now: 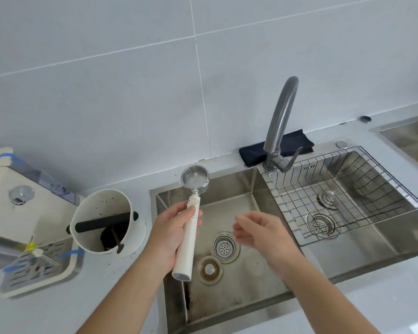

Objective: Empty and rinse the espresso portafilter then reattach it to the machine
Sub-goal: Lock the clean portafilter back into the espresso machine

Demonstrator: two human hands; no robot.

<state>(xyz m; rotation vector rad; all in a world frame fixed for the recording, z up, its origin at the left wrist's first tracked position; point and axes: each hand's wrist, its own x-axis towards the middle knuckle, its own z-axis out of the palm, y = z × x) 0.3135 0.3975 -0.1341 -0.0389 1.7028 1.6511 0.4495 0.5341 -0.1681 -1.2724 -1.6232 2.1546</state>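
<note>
Head view, far left: espresso machine point(22, 203) stands on the pale desk point(58, 307), its drip tray point(41, 266) at the front.
Knock box: a white knock box point(106, 222) with a black bar across it sits on the desk between the machine and the sink point(227, 297); dark grounds lie inside.
Left arm: reaches forward from the bottom edge, forearm angled up and to the right, wrist over the sink's left rim.
Left hand point(171, 235): grip clamped around the white handle, thumb lying along its upper part.
Portafilter point(191, 213): held over the sink's left side, handle end toward the person, metal basket away and facing up; the basket looks free of grounds.
Drain: a strainer point(225, 247) and a loose stopper point(209, 270) lie on the basin floor.
Right arm: comes in from the lower right, over the basin.
Right hand point(258, 232): grip apart, fingers loosely spread, touching nothing, just right of the handle.
Faucet point(280, 126): behind the sink, no water visible.
Wire rack point(343, 191): in the right basin.
</note>
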